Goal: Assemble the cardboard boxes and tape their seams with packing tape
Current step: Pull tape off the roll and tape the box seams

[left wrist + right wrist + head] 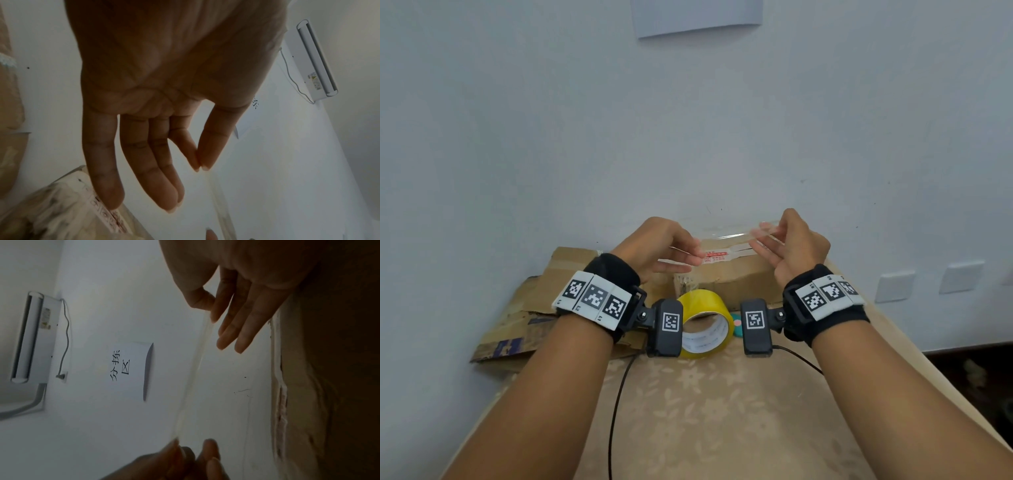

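Observation:
A strip of clear packing tape (729,234) is stretched level between my two hands, just above a closed cardboard box (732,277) that stands against the wall. My left hand (697,245) pinches the strip's left end between thumb and forefinger (198,165), its other fingers straight. My right hand (767,228) pinches the right end (210,313). In the right wrist view the tape strip (193,369) runs down to the left hand (176,451), with the box (308,402) beside it. A yellow tape roll (705,322) stands on edge in front of the box.
Flattened cardboard (534,308) lies at the table's back left. A small teal object (737,325) sits beside the roll. A black cable (616,411) crosses the patterned table (722,428). The wall stands close behind the box.

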A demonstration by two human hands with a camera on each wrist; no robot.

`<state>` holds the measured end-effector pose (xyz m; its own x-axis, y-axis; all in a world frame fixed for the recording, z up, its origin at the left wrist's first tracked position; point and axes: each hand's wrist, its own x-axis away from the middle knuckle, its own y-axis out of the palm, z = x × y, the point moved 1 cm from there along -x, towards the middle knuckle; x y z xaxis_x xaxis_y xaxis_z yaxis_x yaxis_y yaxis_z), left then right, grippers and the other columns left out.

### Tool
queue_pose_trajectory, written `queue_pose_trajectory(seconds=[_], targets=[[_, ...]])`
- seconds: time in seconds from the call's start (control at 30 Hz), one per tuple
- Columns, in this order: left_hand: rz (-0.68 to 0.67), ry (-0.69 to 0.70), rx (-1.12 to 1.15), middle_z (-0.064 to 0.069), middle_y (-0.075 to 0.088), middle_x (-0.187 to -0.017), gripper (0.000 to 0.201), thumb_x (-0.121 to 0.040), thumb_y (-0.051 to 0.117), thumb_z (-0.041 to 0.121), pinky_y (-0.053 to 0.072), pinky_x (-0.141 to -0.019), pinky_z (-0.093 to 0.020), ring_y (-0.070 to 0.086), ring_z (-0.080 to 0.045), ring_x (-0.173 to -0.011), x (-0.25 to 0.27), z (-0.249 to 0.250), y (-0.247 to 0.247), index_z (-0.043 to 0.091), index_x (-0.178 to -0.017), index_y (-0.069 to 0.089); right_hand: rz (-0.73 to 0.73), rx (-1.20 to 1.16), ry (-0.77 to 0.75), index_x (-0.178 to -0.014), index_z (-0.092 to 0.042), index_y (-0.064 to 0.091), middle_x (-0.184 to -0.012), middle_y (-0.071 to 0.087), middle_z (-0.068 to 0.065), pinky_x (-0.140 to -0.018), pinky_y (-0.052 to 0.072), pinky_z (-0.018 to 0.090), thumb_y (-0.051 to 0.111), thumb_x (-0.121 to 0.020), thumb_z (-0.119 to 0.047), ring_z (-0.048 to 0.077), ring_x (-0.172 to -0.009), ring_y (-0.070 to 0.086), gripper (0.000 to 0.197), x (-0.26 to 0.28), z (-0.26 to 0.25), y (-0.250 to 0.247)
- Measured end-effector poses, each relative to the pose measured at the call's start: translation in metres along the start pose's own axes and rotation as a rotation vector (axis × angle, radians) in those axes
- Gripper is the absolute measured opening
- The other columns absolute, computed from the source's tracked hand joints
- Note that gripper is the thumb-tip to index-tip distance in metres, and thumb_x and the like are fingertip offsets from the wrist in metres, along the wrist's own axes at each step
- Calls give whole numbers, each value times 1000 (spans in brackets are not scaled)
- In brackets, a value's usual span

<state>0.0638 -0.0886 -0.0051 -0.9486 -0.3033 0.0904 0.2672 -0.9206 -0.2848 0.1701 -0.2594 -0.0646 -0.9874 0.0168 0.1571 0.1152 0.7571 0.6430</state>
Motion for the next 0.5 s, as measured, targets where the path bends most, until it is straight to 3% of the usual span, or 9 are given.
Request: queue_pose_trajectory(seconds=[0.17, 0.33, 0.43, 0.5], targets=[[-16, 5, 16, -18, 77, -93, 10, -92, 59, 1, 60, -95, -44, 74, -26, -85, 0, -1, 2, 4, -82, 62, 23, 39, 19, -76, -1, 62, -80, 77, 19, -69, 65, 45, 57, -84, -5, 29, -68, 76, 10, 1, 4, 0], [33, 49, 128, -27, 75, -99, 22, -88, 49, -2, 59, -95, -46, 74, -33, -85, 1, 0, -8, 6, -69, 53, 57, 60, 51, -93, -4, 58, -84, 75, 22, -68, 65, 45, 65, -92, -16, 30, -69, 77, 13, -5, -2, -7], [15, 72, 153, -28, 74, -107, 20, -90, 45, 2, 61, -92, -44, 74, -37, -95, 3, 2, -14, 7, -71, 49, -58, 103, 84, -88, -6, 58, -97, 76, 24, -71, 65, 48, 68, -93, -21, 34, -77, 78, 19, -6, -5, -5], [9, 78, 180, -29, 73, -108, 20, -91, 44, 3, 62, -88, -42, 74, -37, -96, 2, 3, -13, 6, -72, 49, -207, 119, 148, -97, -9, 55, -108, 74, 23, -81, 63, 54, 73, -92, -34, 38, -89, 77, 31, -3, -4, 1]])
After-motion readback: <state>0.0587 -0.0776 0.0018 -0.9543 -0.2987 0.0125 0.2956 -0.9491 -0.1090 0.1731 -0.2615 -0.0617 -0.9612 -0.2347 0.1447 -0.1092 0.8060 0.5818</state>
